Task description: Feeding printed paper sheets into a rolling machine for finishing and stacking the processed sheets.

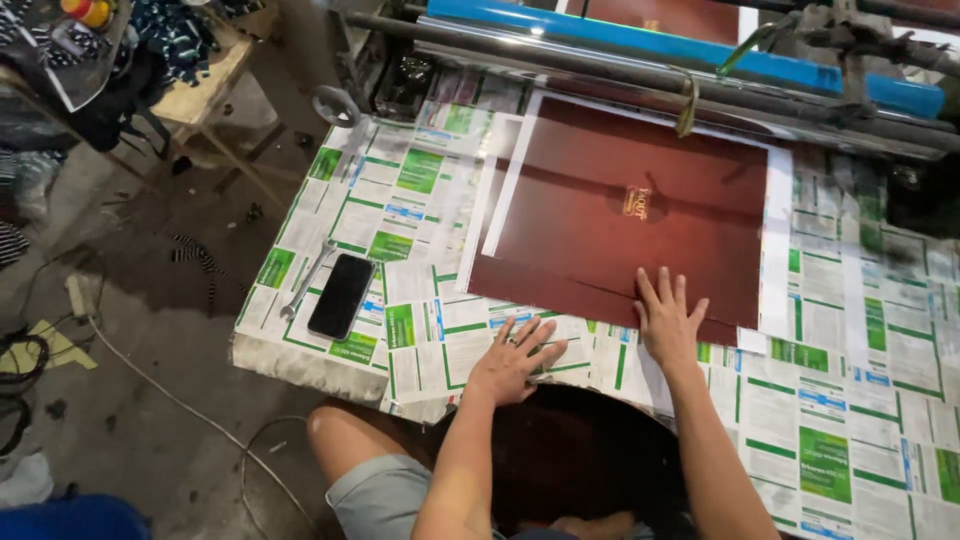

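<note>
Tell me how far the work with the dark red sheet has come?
Done: the dark red sheet lies flat on the paper-covered table below the rollers. In hand: right hand presses its near edge; left hand rests beside it. Left: the sheet has not entered the rollers.

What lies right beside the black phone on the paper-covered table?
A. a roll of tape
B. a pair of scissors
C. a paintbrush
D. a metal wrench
D: a metal wrench lies just to the left of the black phone, away from both hands, on the paper-covered table.
</note>
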